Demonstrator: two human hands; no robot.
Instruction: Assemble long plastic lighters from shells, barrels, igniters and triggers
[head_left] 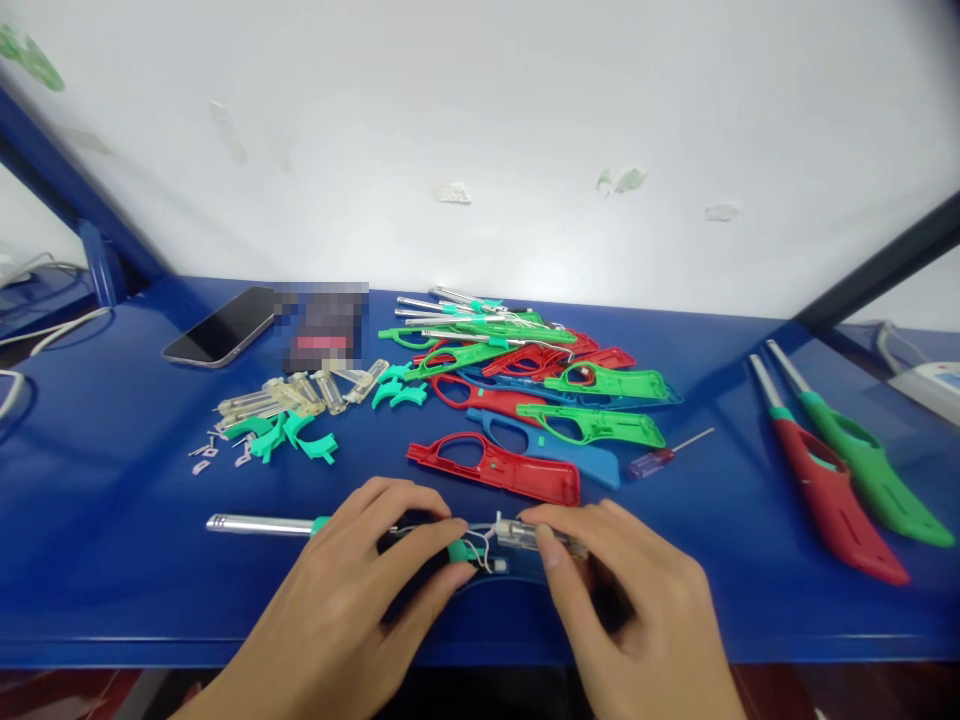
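Near the table's front edge, my left hand [375, 590] is closed on a partly assembled lighter, whose metal tube [259, 524] points left. Its thumb and fingertips are at a teal piece [459, 550] and thin white wires [480, 545]. My right hand [630, 590] pinches a clear fuel tank [517, 533] between thumb and fingers, just right of the wires. Below the tank lies part of a blue shell [517, 568], mostly hidden by the hands. A red half shell [495, 472] rests just beyond both hands.
Green shells [600, 425], blue shells and metal tubes [465, 320] lie piled behind. Clear tanks [326, 390], teal triggers [311, 440] and small white parts [201, 466] are at left, near a phone [223, 326]. A screwdriver [667, 457] and two finished lighters [832, 490] lie right.
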